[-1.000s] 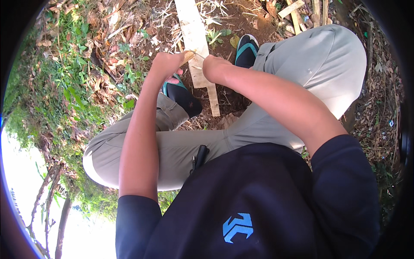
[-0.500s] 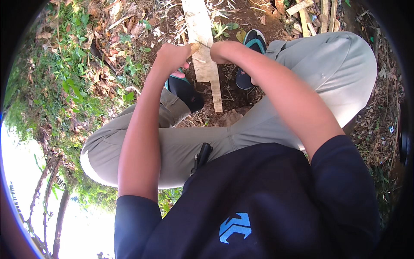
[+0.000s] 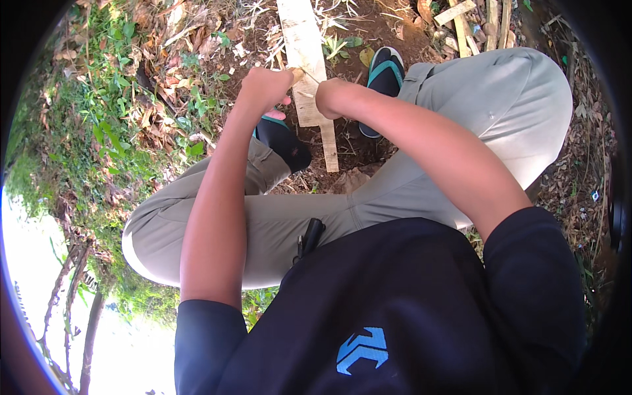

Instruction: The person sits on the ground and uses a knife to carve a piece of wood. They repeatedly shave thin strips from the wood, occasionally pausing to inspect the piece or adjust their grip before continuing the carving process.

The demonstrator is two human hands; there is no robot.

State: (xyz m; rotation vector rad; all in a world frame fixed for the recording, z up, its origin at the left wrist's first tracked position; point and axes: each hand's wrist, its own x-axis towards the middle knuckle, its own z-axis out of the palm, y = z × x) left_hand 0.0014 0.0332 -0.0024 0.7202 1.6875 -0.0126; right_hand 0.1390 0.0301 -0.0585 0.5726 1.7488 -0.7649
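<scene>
A pale wooden plank (image 3: pixel 303 39) with a notched near end lies on the ground between my feet. At its left edge my left hand (image 3: pixel 266 89) is closed on a small tan piece of wood (image 3: pixel 298 75), whose end shows past my fingers over the plank. My right hand (image 3: pixel 334 99), on the plank's right side, is closed with its back towards me. From it a thin, narrow knife blade (image 3: pixel 311 75) points up and left, its tip close to the tan piece. The handle is hidden inside my fist.
My sandalled feet, in dark sandals (image 3: pixel 386 71) with teal straps, flank the plank. Several cut wood strips (image 3: pixel 461 29) lie at the far right. Dry leaves and green plants (image 3: pixel 112 131) cover the ground on the left.
My right hand has pulled back towards me and slightly left, the blade moving with it. My left hand stays almost where it was, still on the tan piece.
</scene>
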